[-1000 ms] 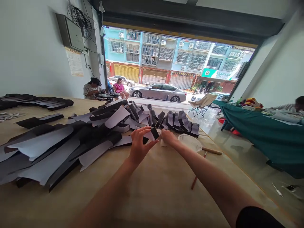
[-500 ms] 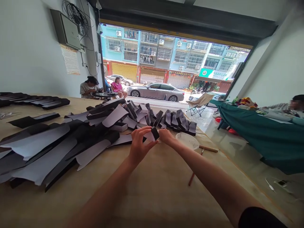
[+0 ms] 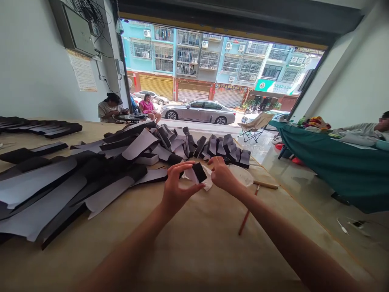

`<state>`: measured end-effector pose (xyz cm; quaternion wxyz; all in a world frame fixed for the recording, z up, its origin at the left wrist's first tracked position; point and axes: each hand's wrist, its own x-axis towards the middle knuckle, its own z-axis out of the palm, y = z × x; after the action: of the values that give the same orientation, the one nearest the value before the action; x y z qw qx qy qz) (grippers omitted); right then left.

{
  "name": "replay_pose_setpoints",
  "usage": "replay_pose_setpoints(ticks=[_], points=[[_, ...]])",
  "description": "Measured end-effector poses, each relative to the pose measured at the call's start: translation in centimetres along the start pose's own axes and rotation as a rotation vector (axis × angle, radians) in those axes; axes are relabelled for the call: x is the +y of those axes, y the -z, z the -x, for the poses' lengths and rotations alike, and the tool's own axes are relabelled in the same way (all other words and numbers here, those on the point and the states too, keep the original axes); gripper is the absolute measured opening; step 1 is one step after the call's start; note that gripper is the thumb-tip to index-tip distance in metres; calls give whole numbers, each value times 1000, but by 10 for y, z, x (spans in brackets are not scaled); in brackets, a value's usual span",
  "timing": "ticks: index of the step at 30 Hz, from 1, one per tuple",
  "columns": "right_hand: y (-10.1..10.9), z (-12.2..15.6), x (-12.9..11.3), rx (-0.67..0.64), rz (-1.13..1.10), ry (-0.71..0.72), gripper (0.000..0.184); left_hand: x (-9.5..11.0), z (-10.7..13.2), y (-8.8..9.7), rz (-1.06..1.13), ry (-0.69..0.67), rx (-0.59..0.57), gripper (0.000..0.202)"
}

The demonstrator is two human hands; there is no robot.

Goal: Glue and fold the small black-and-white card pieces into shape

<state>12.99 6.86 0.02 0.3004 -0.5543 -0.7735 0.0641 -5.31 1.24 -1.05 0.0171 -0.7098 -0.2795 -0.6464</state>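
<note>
Black patch on a crumpled bit of white paper sits between the two hands, just above the counter and at the front edge of the heaped pile of black-and-white strips. The left hand has a closed grip, its fingers curled over the left side of the piece and pinching it. The right hand is bent in at the other side with its fingertips on or against the paper; whether that grip truly pinches anything, I can't tell from this angle.

The likeliest trouble is the piece itself: uneven pull between the hands could crease the paper or tear it away from the patch. A slip from the lighter right grip could drop the piece onto the pile, where it would be hard to pick out from so many matching strips. The row of folded pieces stands close by, so a stray elbow or knuckle could topple it. The red pencil and the plastic dish also lie near the right wrist, within reach of a careless sweep
</note>
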Motion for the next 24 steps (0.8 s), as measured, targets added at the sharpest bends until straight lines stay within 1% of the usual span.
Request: replay_pose_setpoints(ticks=[2, 3, 5, 6, 8, 10, 11, 14, 15, 18, 19, 21, 23, 24], points=[[6, 19, 4, 58, -85, 55, 9, 4, 3, -2, 64, 12, -22, 58], [8, 27, 7, 86, -135, 69, 10, 5, 4, -4, 89, 8, -37, 59], [10, 41, 13, 151, -224, 64, 20, 8, 7, -6, 125, -4, -71, 63], [10, 46, 16, 180, -258, 57, 20, 9, 8, -7, 139, -10, -86, 64], [11, 55, 20, 227, -335, 40, 11, 11, 10, -9, 166, -9, -114, 66], [15, 63, 20, 244, -432, 1, 6, 13, 12, -12, 192, -8, -138, 66], [17, 66, 19, 228, -475, -35, 4, 13, 12, -13, 198, -11, -150, 66], [23, 74, 13, 133, -528, -130, 22, 16, 13, -16, 194, -48, -183, 67], [24, 75, 10, 131, -557, -127, 23, 16, 13, -17, 191, -61, -193, 67], [27, 79, 5, 185, -739, -45, 7, 17, 14, -19, 184, -87, -215, 67], [29, 80, 3, 166, -804, -16, 9, 17, 15, -19, 182, -92, -224, 67], [34, 83, -1, 57, -875, 7, 12, 17, 15, -20, 179, -100, -240, 67], [39, 87, -6, -60, -884, -15, 15, 17, 16, -21, 180, -99, -258, 66], [41, 89, -8, -98, -878, -32, 16, 17, 16, -22, 183, -98, -265, 66]])
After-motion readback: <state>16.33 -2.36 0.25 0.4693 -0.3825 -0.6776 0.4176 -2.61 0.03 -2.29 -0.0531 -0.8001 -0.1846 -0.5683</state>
